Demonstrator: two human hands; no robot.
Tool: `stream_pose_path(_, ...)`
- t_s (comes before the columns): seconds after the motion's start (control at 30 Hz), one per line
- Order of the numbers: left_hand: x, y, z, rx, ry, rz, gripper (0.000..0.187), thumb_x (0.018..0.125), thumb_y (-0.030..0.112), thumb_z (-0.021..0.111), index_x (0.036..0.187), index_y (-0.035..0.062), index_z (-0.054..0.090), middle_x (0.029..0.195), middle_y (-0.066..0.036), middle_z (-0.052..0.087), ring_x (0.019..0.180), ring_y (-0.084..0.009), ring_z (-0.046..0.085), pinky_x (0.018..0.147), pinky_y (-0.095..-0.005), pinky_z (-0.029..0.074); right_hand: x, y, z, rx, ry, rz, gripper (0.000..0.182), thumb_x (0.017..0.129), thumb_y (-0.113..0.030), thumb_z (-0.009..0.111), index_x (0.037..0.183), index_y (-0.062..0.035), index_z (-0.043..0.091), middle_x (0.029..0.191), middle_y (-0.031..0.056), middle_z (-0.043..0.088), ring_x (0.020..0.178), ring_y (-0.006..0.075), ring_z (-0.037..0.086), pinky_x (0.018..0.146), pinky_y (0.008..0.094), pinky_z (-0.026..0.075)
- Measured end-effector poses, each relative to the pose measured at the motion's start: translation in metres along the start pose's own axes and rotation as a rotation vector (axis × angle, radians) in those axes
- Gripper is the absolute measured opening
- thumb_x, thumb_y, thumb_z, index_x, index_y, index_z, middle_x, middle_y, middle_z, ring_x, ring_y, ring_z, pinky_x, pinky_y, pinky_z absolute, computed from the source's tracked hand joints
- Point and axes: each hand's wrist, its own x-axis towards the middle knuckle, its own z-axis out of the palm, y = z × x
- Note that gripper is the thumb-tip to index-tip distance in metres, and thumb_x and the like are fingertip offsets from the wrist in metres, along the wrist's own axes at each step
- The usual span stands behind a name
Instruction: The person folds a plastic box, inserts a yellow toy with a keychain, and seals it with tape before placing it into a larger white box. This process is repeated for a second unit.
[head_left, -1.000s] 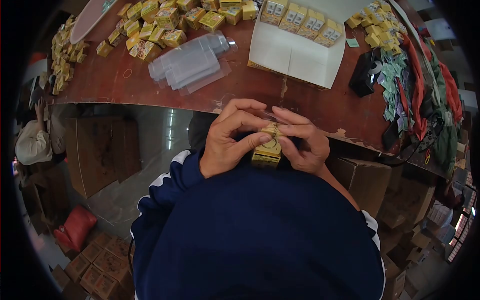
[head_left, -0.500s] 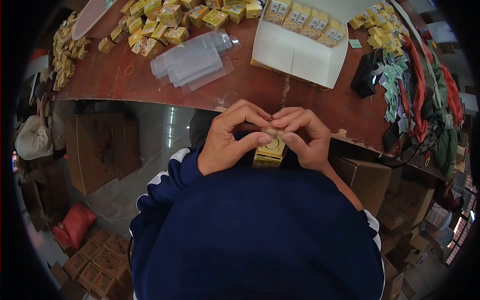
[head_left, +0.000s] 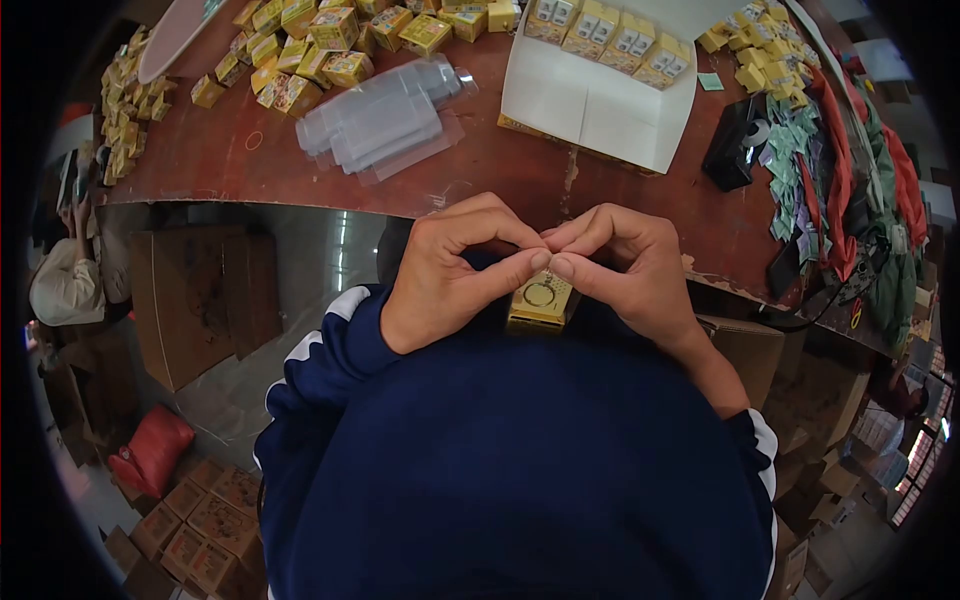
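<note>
In front of my chest, just off the table edge, is a small yellow box (head_left: 548,299) with a ring-shaped mark or metal ring on its upper face. My left hand (head_left: 458,262) is closed in a pinch at the box's far end, thumb against forefinger. From the other side my right hand (head_left: 630,268) pinches at the same spot, and the fingertips of both hands meet. They cover that end of the box, so the exact part between them is hidden.
On the red table (head_left: 400,190) lie clear plastic sleeves (head_left: 380,115) and piles of yellow boxes (head_left: 335,30). A white display carton (head_left: 600,110) holds several boxes. Right of it are a black tape dispenser (head_left: 735,145) and green packets (head_left: 790,160). Cardboard cartons (head_left: 195,300) stand below; another person (head_left: 70,275) sits left.
My thumbs have moved in together at the box's far end, and the right hand has turned slightly outward. More of the ring on the box now shows.
</note>
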Motion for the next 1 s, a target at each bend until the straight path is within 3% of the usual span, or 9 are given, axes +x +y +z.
stream_pose_path(0.2,0.002,-0.001,-0.001,0.032,-0.018,0.006,0.009,0.085,0.006,0.074,0.093,0.0013,0.075,0.089,-0.008,0.069,0.087,-0.0155,0.064,0.078,-0.0267,0.049,0.000,0.000,-0.002,-0.022,0.002,0.058,0.011,0.086,-0.006,0.074,0.084,0.0028,0.067,0.096,0.0126,0.071,0.092,0.0139,0.066,0.082,0.0277,0.053)
stream_pose_path(0.33,-0.001,-0.008,0.002,-0.021,-0.034,-0.007,0.011,0.085,0.007,0.075,0.094,0.0013,0.074,0.091,-0.009,0.068,0.090,-0.0180,0.066,0.081,-0.0288,0.051,-0.008,0.011,0.000,-0.078,0.014,-0.075,0.009,0.087,-0.005,0.072,0.085,0.0016,0.068,0.100,0.0130,0.071,0.096,0.0181,0.067,0.086,0.0313,0.052)
stream_pose_path(0.43,-0.006,-0.016,0.004,-0.062,0.001,0.120,0.010,0.084,0.008,0.077,0.091,0.0013,0.073,0.092,-0.007,0.066,0.085,-0.0172,0.065,0.074,-0.0279,0.052,-0.011,0.018,-0.002,-0.134,-0.016,-0.218,0.005,0.087,-0.003,0.072,0.086,0.0001,0.068,0.105,0.0131,0.070,0.103,0.0229,0.066,0.091,0.0355,0.052)
stream_pose_path(0.6,-0.015,-0.024,0.003,-0.032,-0.085,0.190,0.023,0.085,0.007,0.076,0.106,0.0020,0.070,0.125,-0.015,0.055,0.109,-0.0222,0.063,0.090,-0.0326,0.054,-0.013,0.037,-0.007,-0.194,-0.025,-0.449,0.011,0.085,-0.002,0.073,0.094,-0.0018,0.067,0.110,0.0128,0.069,0.111,0.0295,0.064,0.095,0.0404,0.052)
stream_pose_path(0.63,-0.017,-0.024,0.004,-0.033,-0.087,0.190,0.023,0.085,0.007,0.076,0.106,0.0020,0.070,0.125,-0.015,0.055,0.109,-0.0222,0.063,0.090,-0.0326,0.054,-0.012,0.039,-0.008,-0.244,-0.026,-0.513,0.014,0.085,-0.003,0.074,0.096,-0.0020,0.067,0.110,0.0128,0.069,0.111,0.0303,0.064,0.095,0.0402,0.053)
stream_pose_path(0.7,-0.019,-0.022,0.008,-0.268,-0.112,-0.001,0.027,0.088,0.005,0.073,0.115,0.0029,0.066,0.135,-0.016,0.048,0.117,-0.0214,0.059,0.096,-0.0339,0.051,-0.012,0.043,-0.010,-0.300,-0.023,-0.577,0.017,0.084,-0.003,0.075,0.099,-0.0022,0.067,0.110,0.0128,0.069,0.110,0.0311,0.064,0.094,0.0400,0.053)
stream_pose_path(0.8,-0.019,-0.029,0.014,-0.449,-0.133,-0.119,0.026,0.091,0.004,0.069,0.117,0.0029,0.064,0.134,-0.015,0.049,0.117,-0.0187,0.058,0.098,-0.0333,0.050,-0.012,0.046,-0.013,-0.422,0.024,-0.670,0.018,0.083,-0.003,0.075,0.099,-0.0024,0.068,0.111,0.0128,0.069,0.108,0.0310,0.065,0.092,0.0396,0.054)
stream_pose_path(1.0,-0.013,-0.030,0.017,-0.419,-0.099,-0.074,0.019,0.091,-0.001,0.067,0.110,0.0013,0.064,0.134,-0.015,0.050,0.109,-0.0152,0.059,0.091,-0.0284,0.049,-0.014,0.037,-0.021,-0.560,0.044,-0.720,0.022,0.084,-0.007,0.075,0.105,-0.0022,0.069,0.112,0.0143,0.067,0.106,0.0306,0.065,0.088,0.0369,0.054)
